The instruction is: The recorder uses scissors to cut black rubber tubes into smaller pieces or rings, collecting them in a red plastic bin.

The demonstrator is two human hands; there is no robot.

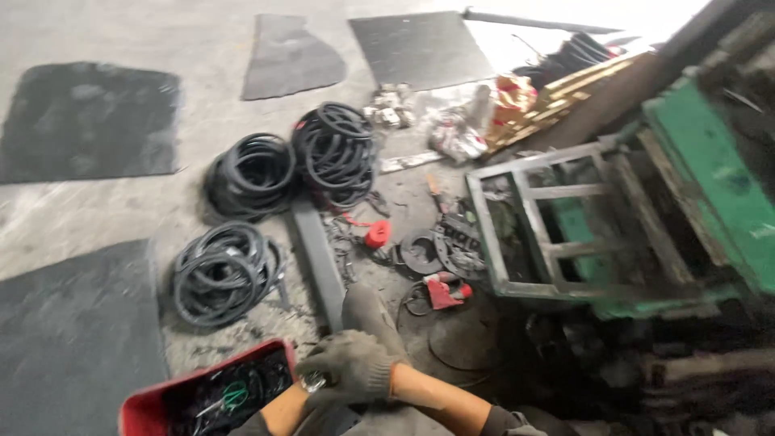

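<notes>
Gloved right hand [353, 367] curled shut over a small metal piece [313, 382], just right of the red crate [153, 400]. Left hand hidden beneath it; grip unclear. Rubber ring coils [226, 273] lie beyond the crate, within reach.

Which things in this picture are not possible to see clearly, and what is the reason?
- Head view: the left hand is hidden under the gloved right hand.
- Head view: the small shiny thing at the glove is too small and blurred to identify.
- Head view: the red bin is cut by the bottom edge; its dark contents are unclear.
- Head view: the pile beyond the rubber rings is blurred.
</notes>
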